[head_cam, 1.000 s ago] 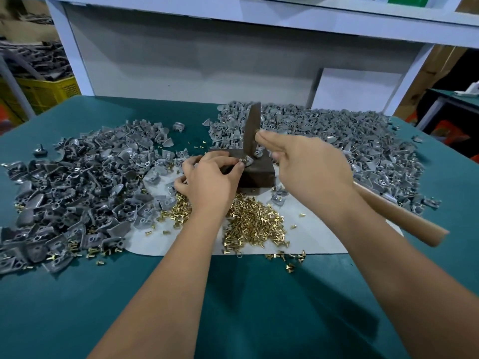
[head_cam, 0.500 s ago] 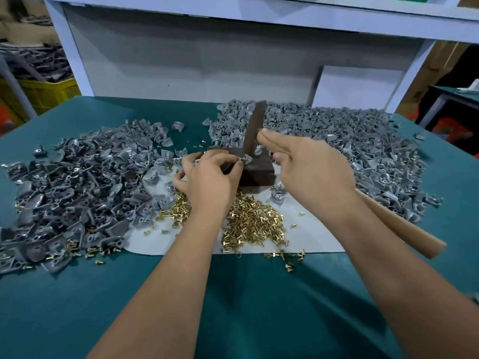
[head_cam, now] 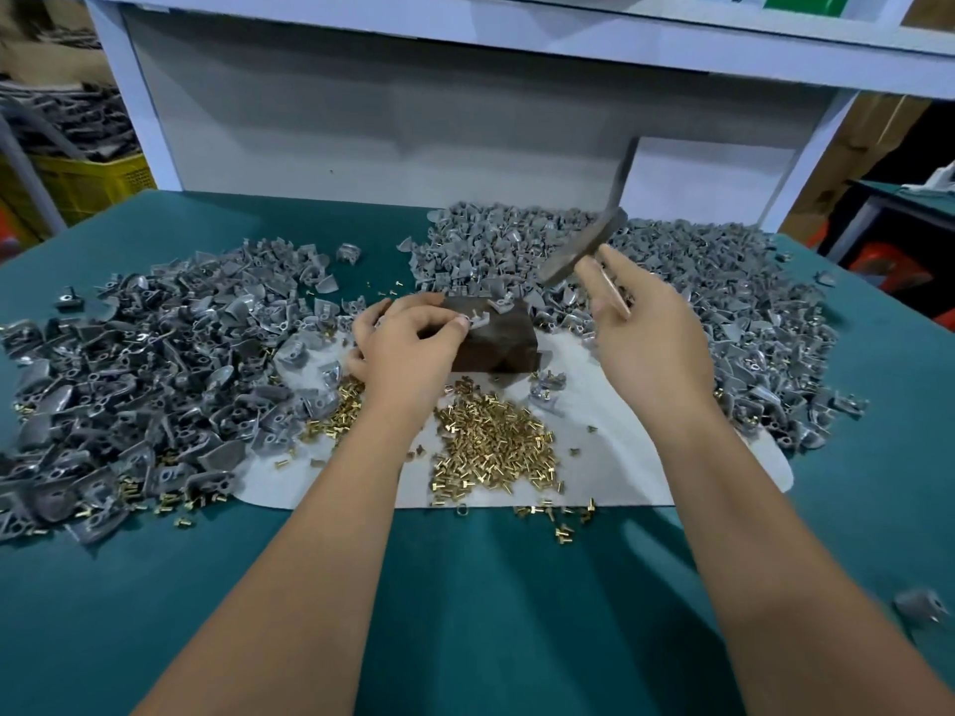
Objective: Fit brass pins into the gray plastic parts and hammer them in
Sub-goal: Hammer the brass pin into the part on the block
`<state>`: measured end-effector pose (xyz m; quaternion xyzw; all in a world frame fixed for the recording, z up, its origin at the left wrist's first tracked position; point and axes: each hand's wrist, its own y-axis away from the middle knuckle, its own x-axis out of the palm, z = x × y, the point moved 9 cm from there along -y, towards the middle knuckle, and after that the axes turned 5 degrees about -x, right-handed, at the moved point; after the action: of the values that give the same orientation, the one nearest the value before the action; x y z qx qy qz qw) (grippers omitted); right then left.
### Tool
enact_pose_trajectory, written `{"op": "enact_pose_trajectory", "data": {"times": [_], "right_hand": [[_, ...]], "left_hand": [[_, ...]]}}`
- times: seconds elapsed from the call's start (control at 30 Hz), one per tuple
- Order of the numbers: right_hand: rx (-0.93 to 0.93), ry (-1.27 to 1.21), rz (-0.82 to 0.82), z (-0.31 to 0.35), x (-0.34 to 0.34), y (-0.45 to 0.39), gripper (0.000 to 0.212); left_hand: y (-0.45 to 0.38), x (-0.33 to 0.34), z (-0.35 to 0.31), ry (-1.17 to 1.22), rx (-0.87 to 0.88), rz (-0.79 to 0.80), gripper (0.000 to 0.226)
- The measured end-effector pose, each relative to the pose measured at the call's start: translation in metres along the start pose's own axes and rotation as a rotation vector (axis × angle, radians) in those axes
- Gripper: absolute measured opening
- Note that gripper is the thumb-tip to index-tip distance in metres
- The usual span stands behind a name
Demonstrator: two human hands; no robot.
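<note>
My left hand [head_cam: 408,343] pinches a small gray plastic part [head_cam: 478,319] on top of a dark metal block [head_cam: 496,343] at the table's middle. My right hand [head_cam: 646,323] grips the wooden handle of a hammer [head_cam: 594,240]; its blurred metal head hangs raised above and to the right of the block. A heap of brass pins [head_cam: 491,441] lies on a white sheet [head_cam: 620,457] just in front of the block. Gray plastic parts form a big pile on the left [head_cam: 144,364] and another at the back right [head_cam: 697,271].
The table has a teal cover [head_cam: 465,612]. Loose pins are scattered along the sheet's front edge [head_cam: 563,524]. A single gray part [head_cam: 920,607] lies at the near right. A white shelf frame [head_cam: 465,38] rises behind the table, and a yellow crate [head_cam: 88,183] stands at far left.
The hammer head has lifted off the block and swung up and to the right. My right hand moved right with it. My left hand stays on the part at the block.
</note>
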<state>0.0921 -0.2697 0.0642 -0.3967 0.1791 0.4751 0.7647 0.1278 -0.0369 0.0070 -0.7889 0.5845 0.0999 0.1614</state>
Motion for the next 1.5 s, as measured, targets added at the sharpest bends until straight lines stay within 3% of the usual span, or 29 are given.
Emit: {"op": "enact_pose_trajectory", "data": {"times": [0.1,0.23,0.43,0.5,0.6,0.63,0.7,0.77,0.8,0.9,0.97,1.03,1.13,1.23,1.4,1.5], "right_hand": [[0.117,0.034,0.023,-0.028,0.003,0.003,0.044],[0.128,0.158,0.102,-0.044,0.011,0.008,0.046],[0.18,0.22,0.215,-0.048,0.021,0.013,0.021],[0.143,0.352,0.23,-0.04,0.021,0.014,0.021],[-0.08,0.502,0.046,0.001,0.011,0.011,0.028],[-0.148,0.382,0.023,0.015,0.015,0.013,0.034],[-0.156,-0.086,0.162,0.034,0.038,0.018,0.046],[-0.088,-0.426,0.323,0.045,0.063,0.024,0.043],[-0.092,-0.448,0.349,0.049,0.069,0.024,0.034],[-0.125,-0.352,0.358,0.053,0.068,0.011,0.011],[-0.122,-0.303,0.342,0.052,0.059,-0.006,0.011],[-0.07,-0.241,0.148,0.04,0.032,-0.032,0.021],[0.056,0.096,-0.096,0.014,0.001,-0.055,0.044],[-0.005,0.204,-0.014,0.015,0.026,-0.054,0.043],[-0.216,0.094,0.276,0.036,0.086,-0.032,0.035],[-0.291,0.183,0.236,0.04,0.093,-0.025,0.031]], "left_hand": [[0.001,-0.001,-0.002,0.015,0.009,0.015,0.026],[0.0,0.0,-0.002,0.021,0.009,0.039,0.024],[0.003,-0.002,-0.003,0.04,0.022,0.039,0.021],[0.004,-0.002,-0.003,0.047,0.017,0.036,0.02],[0.007,-0.004,-0.007,0.031,0.057,0.012,0.022],[0.008,-0.005,-0.01,0.024,0.085,0.006,0.022],[0.009,-0.005,-0.014,0.021,0.14,0.007,0.022],[0.01,-0.005,-0.017,0.031,0.176,0.013,0.021],[0.01,-0.005,-0.018,0.044,0.186,0.018,0.02],[0.009,-0.007,-0.018,0.103,0.191,0.044,0.017],[0.005,-0.01,-0.014,0.165,0.159,0.055,0.015],[0.001,-0.015,-0.008,0.257,0.092,0.047,0.015],[-0.001,-0.026,-0.006,0.284,0.099,-0.04,0.015],[-0.001,-0.03,-0.008,0.295,0.133,-0.064,0.015],[0.002,-0.023,-0.02,0.297,0.222,0.026,0.042],[0.005,-0.019,-0.025,0.376,0.247,0.086,0.054]]}}
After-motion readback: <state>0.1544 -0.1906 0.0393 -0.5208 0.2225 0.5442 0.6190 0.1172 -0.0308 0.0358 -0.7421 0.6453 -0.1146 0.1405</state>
